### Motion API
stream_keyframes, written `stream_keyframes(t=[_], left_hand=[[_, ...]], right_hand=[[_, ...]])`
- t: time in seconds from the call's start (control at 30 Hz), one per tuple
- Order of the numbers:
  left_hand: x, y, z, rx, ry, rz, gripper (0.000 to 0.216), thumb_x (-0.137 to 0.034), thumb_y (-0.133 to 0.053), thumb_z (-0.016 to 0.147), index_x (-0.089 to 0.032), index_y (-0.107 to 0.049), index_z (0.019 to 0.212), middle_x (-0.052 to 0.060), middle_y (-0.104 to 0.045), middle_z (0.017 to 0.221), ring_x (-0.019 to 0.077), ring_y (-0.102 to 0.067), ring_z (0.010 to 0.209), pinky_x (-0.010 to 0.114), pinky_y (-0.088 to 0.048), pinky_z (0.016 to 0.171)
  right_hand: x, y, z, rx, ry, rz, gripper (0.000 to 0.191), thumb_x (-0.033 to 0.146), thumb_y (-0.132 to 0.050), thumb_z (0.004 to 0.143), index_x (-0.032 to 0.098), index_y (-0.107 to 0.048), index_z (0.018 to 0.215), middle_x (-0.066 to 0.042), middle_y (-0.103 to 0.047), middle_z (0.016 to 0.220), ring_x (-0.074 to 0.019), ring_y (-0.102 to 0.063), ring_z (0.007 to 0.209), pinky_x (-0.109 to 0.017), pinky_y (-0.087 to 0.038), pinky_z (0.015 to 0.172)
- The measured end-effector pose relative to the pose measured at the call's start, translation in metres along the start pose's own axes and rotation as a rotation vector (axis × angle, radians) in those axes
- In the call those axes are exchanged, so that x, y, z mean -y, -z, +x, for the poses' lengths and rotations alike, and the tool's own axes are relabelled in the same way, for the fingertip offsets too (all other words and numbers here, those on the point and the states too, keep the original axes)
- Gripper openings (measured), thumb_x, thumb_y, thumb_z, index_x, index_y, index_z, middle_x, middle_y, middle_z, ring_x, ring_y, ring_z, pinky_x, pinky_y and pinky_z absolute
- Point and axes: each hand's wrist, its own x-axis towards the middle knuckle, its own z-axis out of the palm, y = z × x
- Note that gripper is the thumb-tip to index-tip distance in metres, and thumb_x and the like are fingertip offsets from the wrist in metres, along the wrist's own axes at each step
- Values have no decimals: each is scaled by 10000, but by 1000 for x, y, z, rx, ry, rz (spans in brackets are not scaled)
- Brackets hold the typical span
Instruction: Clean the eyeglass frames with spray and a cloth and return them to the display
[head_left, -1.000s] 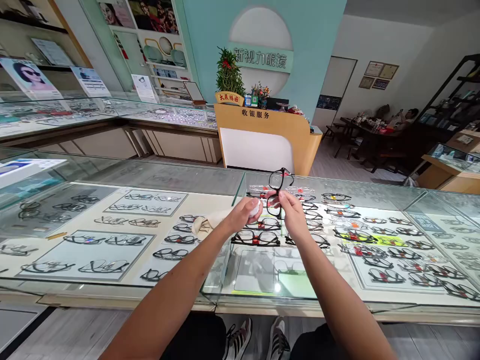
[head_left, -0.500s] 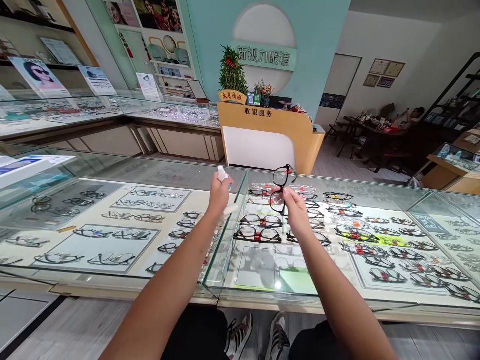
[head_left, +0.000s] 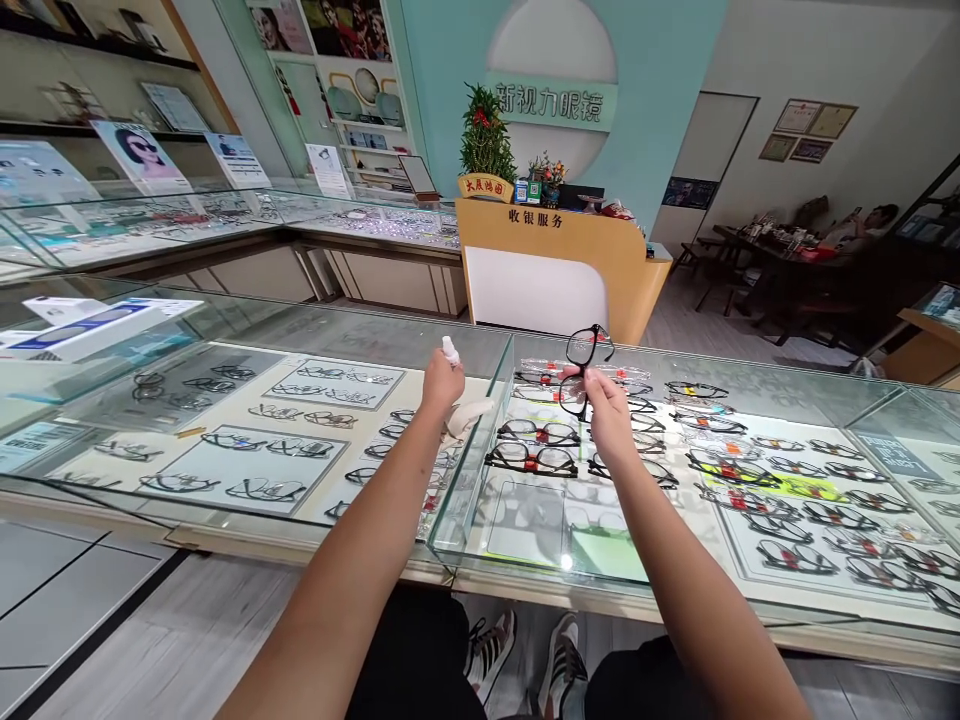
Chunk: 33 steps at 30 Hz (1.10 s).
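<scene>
Above the glass counter, my left hand (head_left: pixel 442 381) is closed around a small white bottle with a nozzle top (head_left: pixel 449 350); only its upper end shows. My right hand (head_left: pixel 609 412) pinches black-framed eyeglasses (head_left: pixel 581 370) at the bridge, holding them on end with one lens above the other. Beneath the right hand, rows of eyeglasses (head_left: pixel 531 460) with red tags lie inside the glass display case (head_left: pixel 480 592). A pale shape (head_left: pixel 469 415) shows by my left wrist; whether it is a cloth or a reflection I cannot tell.
Gray trays with frames (head_left: pixel 247 465) lie under the glass to the left. A white box (head_left: pixel 105 328) rests on the counter's far left. Beyond stand a wooden cashier desk (head_left: pixel 551 230) with a plant (head_left: pixel 486 135) and, at far right, a seated person (head_left: pixel 862 230).
The view has turned slightly left, so the counter appears farther right. My left hand has turned, showing less of the fingers and bottle. The eyeglasses are still held on end in my right hand.
</scene>
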Motion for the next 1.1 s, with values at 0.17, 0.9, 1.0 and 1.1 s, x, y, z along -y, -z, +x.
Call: stream_keyframes(t=[0.17,0.9,1.0,1.1], left_hand=[[5,-2,1,29,2,22,290,-270,-698,826,-196,-590,1085,197,-710,1097,421,-663,1102,530,-473,968],[-46,18,-33,-197,-18,193,650,-289,-772,808,-114,-444,1342,278,-459,1490,396,-421,1448,459,-421,1093],[-68,31,-52,-242,-190,209,437,-344,-720,861,-180,-511,1209,195,-566,1339,337,-565,1255,421,-463,1005],[-77,39,-67,254,-230,353,292,-450,-728,859,-241,-573,993,89,-669,1079,277,-651,936,358,-469,805]], right_hand=[[3,-1,-2,9,-9,14,469,560,-464,1064,231,-797,1085,-64,-779,1114,-216,-607,855,-347,-477,904],[6,-1,-2,10,-52,69,429,527,-498,1056,224,-802,1059,-55,-763,1081,-206,-543,844,-340,-429,860],[8,-1,-1,4,-51,64,430,524,-499,1054,220,-804,1040,-52,-762,1048,-202,-528,819,-338,-428,851],[9,-1,-1,5,-50,47,441,533,-495,1054,221,-806,1036,-49,-758,1022,-198,-516,802,-339,-424,842]])
